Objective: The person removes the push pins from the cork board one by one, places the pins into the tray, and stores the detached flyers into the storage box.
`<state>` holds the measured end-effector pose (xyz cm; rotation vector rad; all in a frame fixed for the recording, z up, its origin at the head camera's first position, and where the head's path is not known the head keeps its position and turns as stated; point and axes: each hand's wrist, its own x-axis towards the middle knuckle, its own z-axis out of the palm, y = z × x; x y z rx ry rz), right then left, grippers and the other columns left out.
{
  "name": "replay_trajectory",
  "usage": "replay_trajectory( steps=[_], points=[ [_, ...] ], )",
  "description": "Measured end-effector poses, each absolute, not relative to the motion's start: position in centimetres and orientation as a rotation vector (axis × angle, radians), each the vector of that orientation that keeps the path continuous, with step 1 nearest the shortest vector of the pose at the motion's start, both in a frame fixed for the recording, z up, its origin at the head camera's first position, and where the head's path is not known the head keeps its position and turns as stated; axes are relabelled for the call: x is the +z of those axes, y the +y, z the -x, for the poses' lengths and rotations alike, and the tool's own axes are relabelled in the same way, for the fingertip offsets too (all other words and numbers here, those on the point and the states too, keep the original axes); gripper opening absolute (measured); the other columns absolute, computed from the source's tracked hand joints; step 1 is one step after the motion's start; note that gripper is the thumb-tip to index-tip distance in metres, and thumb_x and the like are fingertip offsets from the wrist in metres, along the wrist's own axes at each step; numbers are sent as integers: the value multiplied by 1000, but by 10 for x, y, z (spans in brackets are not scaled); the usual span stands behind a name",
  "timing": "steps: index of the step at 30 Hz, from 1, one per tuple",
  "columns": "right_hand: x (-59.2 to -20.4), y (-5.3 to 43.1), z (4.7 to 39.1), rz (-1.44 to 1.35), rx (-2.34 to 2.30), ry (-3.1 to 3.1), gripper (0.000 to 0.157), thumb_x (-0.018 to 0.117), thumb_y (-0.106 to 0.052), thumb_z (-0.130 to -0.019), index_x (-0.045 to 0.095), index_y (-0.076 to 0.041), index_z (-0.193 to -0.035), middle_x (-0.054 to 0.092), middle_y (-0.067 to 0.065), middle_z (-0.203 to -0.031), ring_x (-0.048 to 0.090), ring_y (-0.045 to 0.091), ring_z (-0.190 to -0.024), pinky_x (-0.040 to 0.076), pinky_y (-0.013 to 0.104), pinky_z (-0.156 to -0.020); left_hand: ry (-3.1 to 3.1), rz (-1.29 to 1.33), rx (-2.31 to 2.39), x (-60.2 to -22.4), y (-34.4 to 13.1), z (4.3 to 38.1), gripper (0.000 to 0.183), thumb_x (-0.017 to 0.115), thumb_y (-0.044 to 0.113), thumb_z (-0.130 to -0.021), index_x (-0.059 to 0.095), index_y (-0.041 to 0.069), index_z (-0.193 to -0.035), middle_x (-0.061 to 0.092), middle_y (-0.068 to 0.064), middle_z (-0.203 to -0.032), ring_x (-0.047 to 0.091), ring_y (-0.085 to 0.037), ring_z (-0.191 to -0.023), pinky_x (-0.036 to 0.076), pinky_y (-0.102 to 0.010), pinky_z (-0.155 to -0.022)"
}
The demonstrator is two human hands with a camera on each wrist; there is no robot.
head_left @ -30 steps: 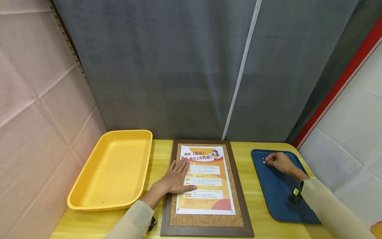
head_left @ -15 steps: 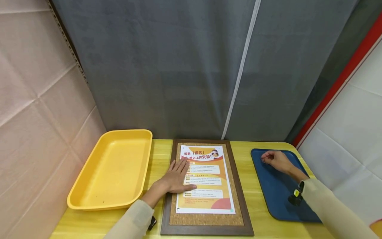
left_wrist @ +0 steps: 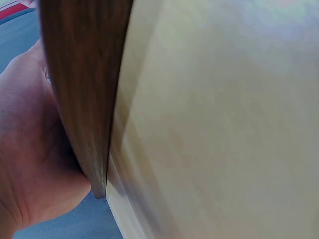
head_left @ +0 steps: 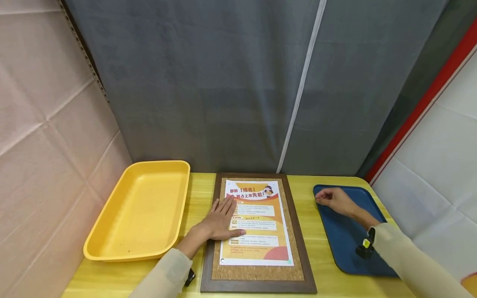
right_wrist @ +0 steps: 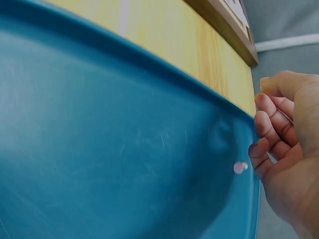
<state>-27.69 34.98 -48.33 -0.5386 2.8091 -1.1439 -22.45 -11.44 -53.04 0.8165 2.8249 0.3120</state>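
Note:
In the head view, my left hand (head_left: 222, 219) lies flat with spread fingers on a printed orange-and-white poster (head_left: 257, 252), pressing it at its left side. The poster lies on a cork board (head_left: 257, 274) with a dark wooden frame (head_left: 257, 286). The left wrist view shows my left hand (left_wrist: 35, 144) against the frame's side (left_wrist: 84, 74). My right hand (head_left: 337, 202) hovers over the blue tray's left edge, thumb and index tips together. In the right wrist view its fingers (right_wrist: 271, 132) are curled; I cannot tell whether they hold something. A small pink piece (right_wrist: 239, 168) lies near them.
A deep yellow tray (head_left: 136, 207) stands left of the board. The blue tray (head_left: 354, 248) lies on the right of the yellow table (head_left: 307, 231). A grey curtain (head_left: 208, 103) hangs at the back; pale cloth walls (head_left: 48, 174) close both sides.
My right hand has moved left over the blue tray to its left edge, away from small pale pieces it was reaching at. My left hand has stayed on the poster.

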Motion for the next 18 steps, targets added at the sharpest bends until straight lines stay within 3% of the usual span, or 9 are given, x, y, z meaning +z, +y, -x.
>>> replay_trajectory(
  steps=[4, 11, 18],
  points=[
    [-482, 339, 275, 607, -1155, 2779, 9, 71, 0, -98, 76, 6, -102, 74, 13, -90, 65, 14, -76, 54, 24, -67, 2841, -821, 294, -537, -116, 228, 119, 36, 90, -93, 4, 5, -170, -5, -12, -178, -3, -29, -165, -2, -57, -131],
    [-479, 327, 270, 679, -1118, 2731, 10, 69, 3, -98, 76, 5, -104, 74, 12, -91, 64, 14, -76, 53, 24, -67, 2827, -813, 311, -533, -114, 226, 116, 42, 85, -95, 3, 6, -170, -5, -12, -178, -4, -29, -165, -4, -58, -130],
    [-479, 313, 264, 785, -1088, 2660, 8, 70, 0, -98, 77, 1, -104, 75, 8, -90, 61, 8, -76, 50, 25, -65, 2823, -790, 313, -529, -114, 223, 116, 41, 85, -95, 3, 5, -170, -4, -12, -179, -4, -28, -165, -4, -57, -131]
  ],
)
